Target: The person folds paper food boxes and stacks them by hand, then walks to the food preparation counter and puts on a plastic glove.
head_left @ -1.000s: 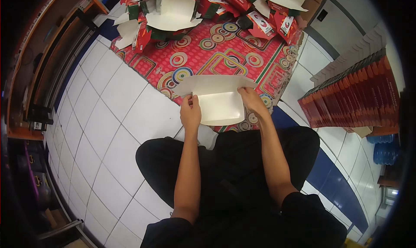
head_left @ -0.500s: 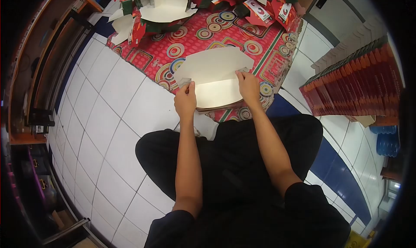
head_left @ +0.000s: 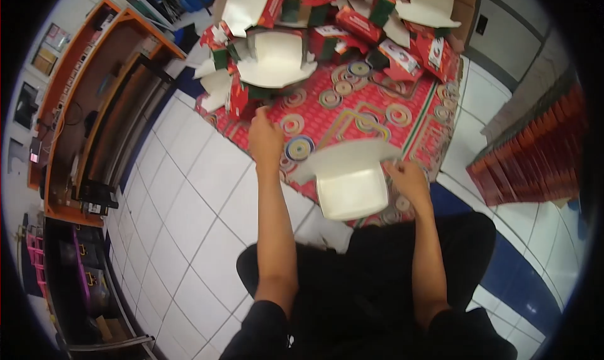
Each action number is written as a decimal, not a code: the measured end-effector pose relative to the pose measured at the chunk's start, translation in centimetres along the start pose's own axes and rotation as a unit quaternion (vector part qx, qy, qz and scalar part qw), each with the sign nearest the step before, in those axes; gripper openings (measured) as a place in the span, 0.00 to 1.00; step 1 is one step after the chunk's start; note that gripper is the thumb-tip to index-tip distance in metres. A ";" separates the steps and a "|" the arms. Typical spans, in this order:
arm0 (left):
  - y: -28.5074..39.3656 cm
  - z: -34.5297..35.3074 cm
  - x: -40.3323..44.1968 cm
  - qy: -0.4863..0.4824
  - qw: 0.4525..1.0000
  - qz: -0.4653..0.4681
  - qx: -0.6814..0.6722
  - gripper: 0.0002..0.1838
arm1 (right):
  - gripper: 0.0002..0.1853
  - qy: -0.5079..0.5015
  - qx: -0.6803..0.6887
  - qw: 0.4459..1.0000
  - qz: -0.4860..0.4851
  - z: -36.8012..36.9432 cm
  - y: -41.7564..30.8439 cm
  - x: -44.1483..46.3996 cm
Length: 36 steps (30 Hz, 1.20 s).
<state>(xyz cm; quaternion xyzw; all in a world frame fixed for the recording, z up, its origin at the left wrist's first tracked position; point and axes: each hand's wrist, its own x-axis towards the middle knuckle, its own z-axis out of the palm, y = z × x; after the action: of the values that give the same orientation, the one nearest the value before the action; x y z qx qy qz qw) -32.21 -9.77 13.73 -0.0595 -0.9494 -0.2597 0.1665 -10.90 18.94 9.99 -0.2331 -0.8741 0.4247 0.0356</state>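
Observation:
A white-lined box (head_left: 352, 193) with its lid flap raised stands on the near end of the red patterned mat. My right hand (head_left: 408, 182) pinches the box's right upper corner. My left hand (head_left: 267, 133) is off the box, in the air over the mat's left edge, just below the pile of boxes. Its fingers are partly blurred, and I cannot make out whether it holds anything. Nearest to it are a red box (head_left: 237, 99) and an open white-lined box (head_left: 277, 61) in the pile.
Red and green boxes (head_left: 358, 25) lie heaped at the mat's (head_left: 377, 118) far end. A tall stack of red flat cartons (head_left: 535, 149) stands at the right. An orange shelf (head_left: 78, 64) is at the left, with white floor tiles (head_left: 182, 190) between it and the mat.
My left hand has let go of the box and moved forward toward the pile. My right hand has stayed on the box's corner. The whole view has shifted, showing more of the shelf.

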 end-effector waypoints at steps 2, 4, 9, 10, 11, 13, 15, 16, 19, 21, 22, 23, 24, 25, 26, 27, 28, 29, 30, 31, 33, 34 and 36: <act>0.3 2.9 4.1 0.036 0.992 0.055 0.106 0.27 | 0.25 0.014 0.005 1.000 0.009 -0.8 -0.2 0.1; 0.2 5.8 8.0 0.067 0.957 0.131 0.250 0.33 | 0.24 0.037 0.033 0.998 0.024 -1.4 -0.4 0.4; 0.6 4.6 13.6 0.071 0.963 0.125 0.230 0.12 | 0.19 0.080 0.092 0.991 0.054 -1.9 0.2 1.9; 1.4 3.2 13.7 0.069 0.962 0.130 0.231 0.12 | 0.18 0.091 0.097 0.990 0.053 -2.2 -0.2 1.8; 2.0 1.6 13.2 0.156 0.972 0.151 0.087 0.08 | 0.17 0.100 0.102 0.988 0.055 -2.4 -0.2 1.7; 2.3 -2.1 11.9 0.232 0.957 0.166 -0.051 0.06 | 0.17 0.124 0.121 0.984 0.028 -2.5 0.0 1.6; 2.2 -6.9 10.2 0.285 0.935 0.180 -0.108 0.08 | 0.16 0.148 0.149 0.977 -0.033 -2.2 -0.1 1.5; 2.2 -9.6 8.7 0.290 0.925 0.205 -0.135 0.07 | 0.16 0.138 0.158 0.977 -0.036 -2.0 -0.7 1.2; 3.6 -17.2 2.9 0.277 0.912 0.259 -0.157 0.04 | 0.17 0.011 0.279 0.956 -0.086 -2.6 -3.7 -0.8; 5.4 -21.0 -1.1 0.253 0.900 0.308 -0.176 0.03 | 0.20 -0.013 0.384 0.919 -0.091 -2.6 -6.0 -2.6; 6.3 -21.9 -2.7 0.251 0.889 0.337 -0.182 0.03 | 0.23 -0.037 0.478 0.873 -0.092 -2.9 -7.2 -3.2; 6.2 -22.1 -4.0 0.205 0.888 0.360 -0.201 0.07 | 0.32 -0.101 0.523 0.845 -0.054 -3.5 -8.0 -4.2; 5.4 -22.1 -5.2 0.171 0.885 0.380 -0.208 0.13 | 0.34 -0.122 0.539 0.833 0.036 -3.3 -7.4 -4.7; 6.1 -22.0 -6.7 0.111 0.891 0.378 -0.226 0.10 | 0.37 -0.152 0.547 0.814 0.121 -2.6 -6.8 -4.6; 6.8 -21.9 -8.2 0.052 0.895 0.371 -0.242 0.07 | 0.41 -0.253 0.488 0.834 0.048 -3.4 -7.6 -5.4; 7.5 -21.7 -9.7 -0.005 0.897 0.359 -0.256 0.05 | 0.40 -0.308 0.473 0.823 0.065 -2.9 -6.6 -5.4; 8.3 -21.3 -10.3 -0.026 0.893 0.371 -0.254 0.06 | 0.38 -0.351 0.480 0.802 0.055 -2.8 -5.8 -5.9; 9.0 -20.7 -10.9 -0.048 0.888 0.381 -0.252 0.07 | 0.35 -0.344 0.481 0.806 0.028 -2.1 -5.0 -5.7; 9.8 -20.8 -11.5 -0.082 0.885 0.363 -0.280 0.10 | 0.33 -0.336 0.481 0.810 0.000 -1.6 -4.7 -5.7; 10.0 -20.4 -11.8 -0.098 0.878 0.356 -0.305 0.10 | 0.30 -0.341 0.474 0.812 0.023 -1.8 -4.3 -5.6; 10.2 -19.7 -12.3 -0.119 0.865 0.345 -0.343 0.10 | 0.18 -0.309 0.492 0.807 0.104 -2.4 -5.5 -6.6; 10.5 -18.9 -12.0 -0.115 0.870 0.371 -0.303 0.10 | 0.16 -0.317 0.473 0.819 0.075 -1.6 -4.3 -5.3; 10.0 -17.9 -11.4 -0.082 0.861 0.448 -0.227 0.06 | 0.13 -0.326 0.454 0.828 0.044 0.0 -2.7 -4.6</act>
<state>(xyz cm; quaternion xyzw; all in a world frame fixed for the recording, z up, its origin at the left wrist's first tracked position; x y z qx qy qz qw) -14.45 -10.68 28.95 -0.5356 -0.7454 -0.3595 0.1682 -7.85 15.56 12.67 -0.0768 -0.5319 0.8263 -0.1684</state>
